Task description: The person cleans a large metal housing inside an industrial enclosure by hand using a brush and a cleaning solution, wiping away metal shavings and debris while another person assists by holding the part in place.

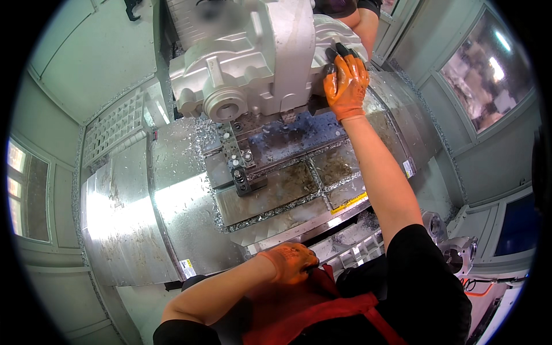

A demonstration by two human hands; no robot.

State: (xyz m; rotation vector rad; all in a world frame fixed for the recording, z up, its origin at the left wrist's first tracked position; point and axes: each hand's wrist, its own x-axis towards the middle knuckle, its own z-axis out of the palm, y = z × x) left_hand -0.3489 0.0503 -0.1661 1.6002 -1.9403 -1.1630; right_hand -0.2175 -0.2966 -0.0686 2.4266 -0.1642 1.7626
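Observation:
A large silver-grey metal casting (230, 72), with ribs and a round bored boss, stands on a fixture (310, 135) in the upper middle. My right hand (347, 86), in an orange glove with dark fingertips, reaches forward and lies against the casting's right side. Its fingers are stretched out and wrap round nothing. Down by my waist, my left hand (292, 262) in a matching glove is curled in front of the red apron (305, 319). Its fingertips are partly hidden, and whatever they may hold cannot be made out.
Metal chips lie over the sloped steel covers (178, 213) around the fixture. A clamp block (239, 175) with bolts stands left of the bed. Behind the casting shows another person's bare arm (365, 29). Windowed enclosure walls (489, 69) flank both sides; a machined part (460, 253) sits at lower right.

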